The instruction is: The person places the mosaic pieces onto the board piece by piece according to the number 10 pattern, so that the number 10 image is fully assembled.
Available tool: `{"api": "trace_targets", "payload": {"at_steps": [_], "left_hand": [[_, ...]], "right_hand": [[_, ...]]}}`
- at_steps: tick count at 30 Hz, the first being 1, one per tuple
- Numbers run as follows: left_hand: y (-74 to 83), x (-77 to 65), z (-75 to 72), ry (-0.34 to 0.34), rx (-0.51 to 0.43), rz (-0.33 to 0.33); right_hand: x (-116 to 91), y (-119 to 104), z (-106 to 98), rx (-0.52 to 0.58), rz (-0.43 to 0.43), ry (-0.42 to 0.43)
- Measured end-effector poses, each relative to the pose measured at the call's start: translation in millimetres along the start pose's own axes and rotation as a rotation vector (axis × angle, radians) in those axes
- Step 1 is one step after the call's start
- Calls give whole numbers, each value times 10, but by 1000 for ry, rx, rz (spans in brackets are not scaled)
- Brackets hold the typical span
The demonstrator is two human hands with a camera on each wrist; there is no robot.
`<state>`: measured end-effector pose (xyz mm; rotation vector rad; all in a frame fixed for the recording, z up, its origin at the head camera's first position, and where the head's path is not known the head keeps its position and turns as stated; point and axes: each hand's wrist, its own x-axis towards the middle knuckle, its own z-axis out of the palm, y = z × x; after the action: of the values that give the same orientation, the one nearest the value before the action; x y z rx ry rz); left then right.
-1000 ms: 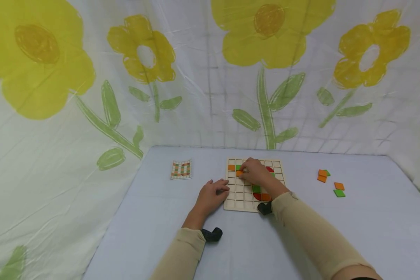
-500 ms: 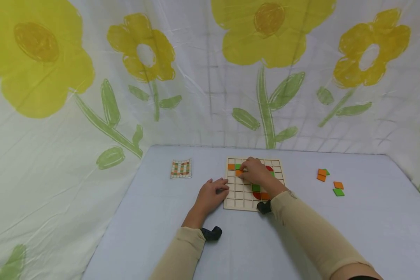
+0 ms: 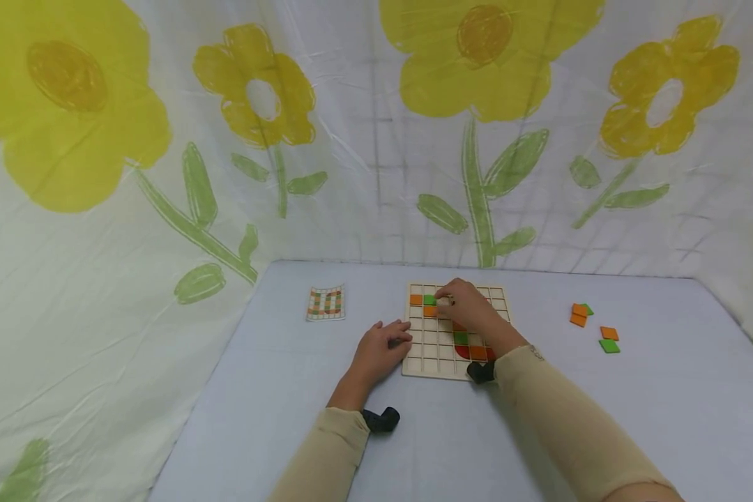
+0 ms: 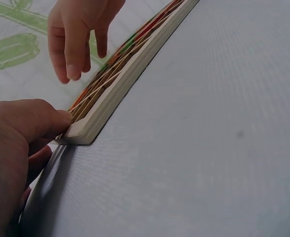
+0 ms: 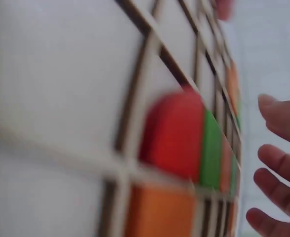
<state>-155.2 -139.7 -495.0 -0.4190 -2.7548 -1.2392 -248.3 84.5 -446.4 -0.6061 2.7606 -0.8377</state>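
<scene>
A pale wooden grid board (image 3: 422, 364) lies on the table, with red, green and orange tiles in some cells. My left hand (image 3: 376, 353) holds its left edge; in the left wrist view the thumb (image 4: 61, 118) lies over the rim, with the other fingers lower beside the corner. My right hand (image 3: 467, 307) hovers over the upper part of the board, fingers loosely bent and apart, nothing between them. Close to its fingertips are an orange square tile (image 3: 430, 312) and a green tile (image 3: 429, 300). Part of the board is hidden under the right hand and forearm. A rounded red tile (image 5: 177, 136) shows up close in the right wrist view.
A small pattern card (image 3: 325, 304) with a coloured grid lies left of the board. To the right are loose orange tiles (image 3: 579, 315) over a green one, and another orange tile (image 3: 609, 333) beside a green tile (image 3: 609, 346). A flowered curtain hangs behind the table.
My right hand has come up off the orange tile and shifted slightly right, its fingers spreading. The left hand stays at the board's edge.
</scene>
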Motion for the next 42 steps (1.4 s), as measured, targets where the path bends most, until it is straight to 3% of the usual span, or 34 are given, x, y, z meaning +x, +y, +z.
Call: {"api": "trace_targets", "payload": {"at_steps": [4,7,15,23,27,33,37,42], "left_hand": [[17,-4,9,-3,-5,-3],[23,-3,13,4,-1,-2],[4,-2,16,11,21,-18],[0,2,22,9,21,-34],[6,7,33,0,21,-47],[23,-1,25,1,26,-43],[21,-5,19,7,23,-35],[9,-3,30,6,14,-29]], "right_hand": [[-153,210,-175,128,64,77],[-314,393,-338,165,132,135],[-790,934,-718,112,305,249],[-1236,1327,-938,161,425,331],[-1452,1462,-988,131,529,306],[-1751,1585,-1023,81,696,166],[-1810,1620,-1016,97,716,107],[-1822,1652,-980,108,703,134]]}}
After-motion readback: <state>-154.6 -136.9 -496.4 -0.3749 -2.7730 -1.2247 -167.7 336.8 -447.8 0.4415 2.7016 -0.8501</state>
